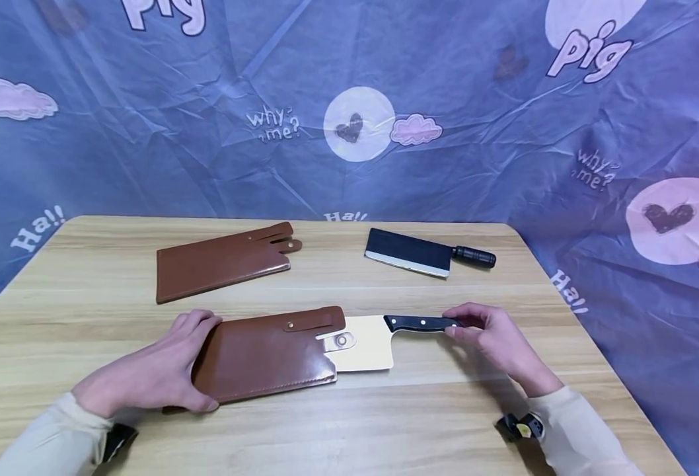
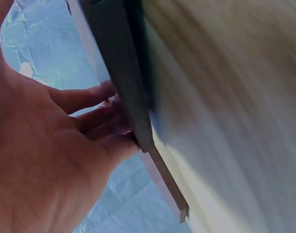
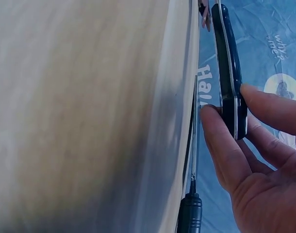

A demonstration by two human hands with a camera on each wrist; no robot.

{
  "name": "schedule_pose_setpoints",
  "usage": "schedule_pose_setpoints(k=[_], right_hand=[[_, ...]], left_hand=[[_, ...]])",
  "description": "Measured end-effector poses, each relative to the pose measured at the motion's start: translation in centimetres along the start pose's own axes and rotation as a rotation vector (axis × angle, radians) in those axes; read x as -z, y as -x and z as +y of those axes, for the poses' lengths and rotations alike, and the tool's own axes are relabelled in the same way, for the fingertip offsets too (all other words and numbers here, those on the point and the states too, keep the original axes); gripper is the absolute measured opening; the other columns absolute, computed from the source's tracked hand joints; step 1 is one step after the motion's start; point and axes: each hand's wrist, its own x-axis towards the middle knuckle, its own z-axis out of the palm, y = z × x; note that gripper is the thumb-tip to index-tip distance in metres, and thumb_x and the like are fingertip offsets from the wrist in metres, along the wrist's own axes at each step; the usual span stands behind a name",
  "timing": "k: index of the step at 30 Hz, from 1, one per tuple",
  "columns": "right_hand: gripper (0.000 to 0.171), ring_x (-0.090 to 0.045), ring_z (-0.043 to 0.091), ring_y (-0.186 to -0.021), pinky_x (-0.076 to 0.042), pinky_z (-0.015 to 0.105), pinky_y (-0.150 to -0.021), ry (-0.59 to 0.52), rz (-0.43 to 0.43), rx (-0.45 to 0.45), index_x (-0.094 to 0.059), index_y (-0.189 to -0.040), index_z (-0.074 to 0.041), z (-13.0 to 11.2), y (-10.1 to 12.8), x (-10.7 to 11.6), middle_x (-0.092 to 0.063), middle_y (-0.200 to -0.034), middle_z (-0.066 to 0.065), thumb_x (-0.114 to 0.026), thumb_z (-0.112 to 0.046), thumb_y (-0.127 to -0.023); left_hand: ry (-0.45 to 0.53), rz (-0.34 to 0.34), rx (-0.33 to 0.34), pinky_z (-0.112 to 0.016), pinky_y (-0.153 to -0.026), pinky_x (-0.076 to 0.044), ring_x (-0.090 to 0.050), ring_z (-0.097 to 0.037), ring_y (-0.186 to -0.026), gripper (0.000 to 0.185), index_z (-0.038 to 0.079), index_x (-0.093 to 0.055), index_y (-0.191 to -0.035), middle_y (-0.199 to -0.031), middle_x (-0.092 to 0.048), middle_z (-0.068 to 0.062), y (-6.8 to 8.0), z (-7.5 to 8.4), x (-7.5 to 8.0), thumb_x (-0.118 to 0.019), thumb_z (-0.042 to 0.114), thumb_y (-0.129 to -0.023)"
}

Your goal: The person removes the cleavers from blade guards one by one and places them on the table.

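Cleaver point(image 1: 364, 340) sits at lower centre, blade seemingly half inside the sheath point(image 1: 266, 354). My left hand point(image 1: 153, 373) clasps the sheath's end; right hand point(image 1: 495, 340) pinches the handle. I judge it midway.

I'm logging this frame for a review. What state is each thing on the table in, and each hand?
Near cleaver: partly inside its sheath, handle out.
Near sheath: flat, strap unfastened.
Far sheath: flat, no knife showing.
Far cleaver: bare, lying flat.
Left hand: holds the near sheath's end.
Right hand: pinches the near cleaver's handle.
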Motion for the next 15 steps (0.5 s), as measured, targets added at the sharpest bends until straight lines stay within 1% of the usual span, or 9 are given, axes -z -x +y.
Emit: schedule_pose_setpoints(k=[6,9,15], right_hand=[[0.032,-0.062,0.021,-0.097,-0.049,0.025,-0.077,0.027,0.001,-0.012,-0.07,-0.117,-0.003,-0.13,-0.11,0.17,-0.068,-0.112,0.01,-0.074,-0.014,-0.087],[0.031,-0.061,0.021,-0.099,-0.048,0.026,-0.078,0.034,-0.005,-0.016,-0.07,-0.117,-0.004,-0.27,-0.18,0.2,-0.068,-0.113,0.009,-0.073,-0.014,-0.088],[0.031,-0.06,0.022,-0.103,-0.046,0.026,-0.083,0.066,0.01,-0.025,-0.071,-0.118,-0.005,-0.27,-0.17,0.31,-0.068,-0.114,0.007,-0.073,-0.015,-0.088]], left_hand=[[-0.002,0.001,-0.011,-0.049,-0.092,-0.044,-0.035,-0.031,-0.122,0.116,-0.008,-0.038,-0.137,-0.135,-0.035,-0.018,-0.23,0.07,-0.01,-0.088,0.054,-0.054],[-0.007,0.008,-0.017,-0.048,-0.092,-0.044,-0.036,-0.031,-0.121,0.115,-0.009,-0.039,-0.136,-0.135,-0.035,-0.017,-0.27,0.08,-0.04,-0.089,0.054,-0.054],[0.002,-0.005,-0.01,-0.049,-0.092,-0.044,-0.036,-0.031,-0.122,0.115,-0.008,-0.039,-0.137,-0.135,-0.036,-0.017,-0.45,0.11,0.05,-0.089,0.053,-0.054]])
